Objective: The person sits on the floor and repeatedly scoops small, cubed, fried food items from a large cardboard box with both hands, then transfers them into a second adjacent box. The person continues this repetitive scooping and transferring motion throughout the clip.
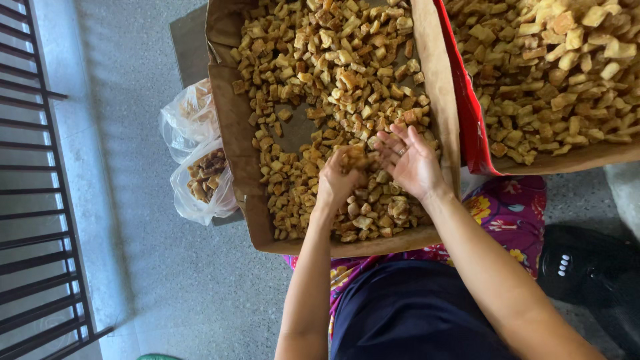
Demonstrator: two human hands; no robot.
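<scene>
**Hands sorting golden fried pieces in a cardboard tray**

Grey speckled concrete floor (167, 280) runs under everything, with a dark metal railing (40, 200) along one edge. On it sits a shallow brown cardboard tray (233, 133), and both hands work inside its near end.

Cupped, the left hand (340, 180) has its fingers curled loosely around a small clutch of the fried cubes (333, 60), knuckles up, resting in the heap. Just beside it, the right hand (413, 163) is spread wide, palm turned up and fingers fanned, with nothing clamped in it; a ring shows on one finger. Pieces lie thick directly under and ahead of both hands, thinning to a bare patch of cardboard just beyond the left fingertips.

Judging by their puffed, crusty look, the cubes are probably light, dry and brittle. They would likely crumble under a hard pinch, so a loose scoop from beneath suits them better than a squeeze. Their surfaces may be slightly greasy.

Beyond the right hand stands a second tray with a red edge (467, 113), also full of the same pieces. Outward of the left hand, off the tray's side, two clear plastic bags (193, 160) sit on the floor; the nearer one holds darker pieces. A black object (587, 267) lies near the right forearm, beside the person's floral garment (507, 207).
</scene>
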